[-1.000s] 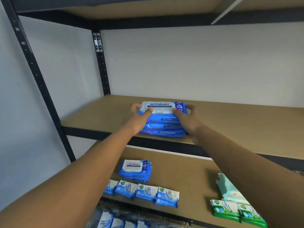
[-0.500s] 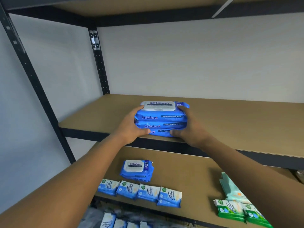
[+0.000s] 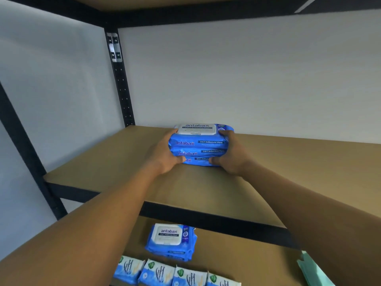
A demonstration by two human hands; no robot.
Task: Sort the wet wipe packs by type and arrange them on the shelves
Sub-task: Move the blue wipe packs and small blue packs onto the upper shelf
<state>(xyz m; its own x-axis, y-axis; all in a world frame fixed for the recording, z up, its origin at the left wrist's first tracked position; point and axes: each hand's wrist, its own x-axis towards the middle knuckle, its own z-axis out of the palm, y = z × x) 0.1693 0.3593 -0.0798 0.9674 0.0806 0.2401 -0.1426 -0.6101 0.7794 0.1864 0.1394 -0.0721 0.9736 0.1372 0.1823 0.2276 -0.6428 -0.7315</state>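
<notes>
We see a stack (image 3: 198,147) of three blue antabax packs, lying flat with the white lid up and labels facing us. The left hand (image 3: 165,155) and right hand (image 3: 231,155) grip its ends, low over the upper shelf (image 3: 288,172). On the lower shelf (image 3: 237,254) lie a second stack (image 3: 171,241), a row of small blue-white packs (image 3: 177,274) just in front, and a pale green pack (image 3: 311,271) well to the right.

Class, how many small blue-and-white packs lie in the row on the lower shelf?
4, side by side on the lower shelf: leftmost pack, second, third, rightmost. The frame crops them; more may be hidden.
</notes>
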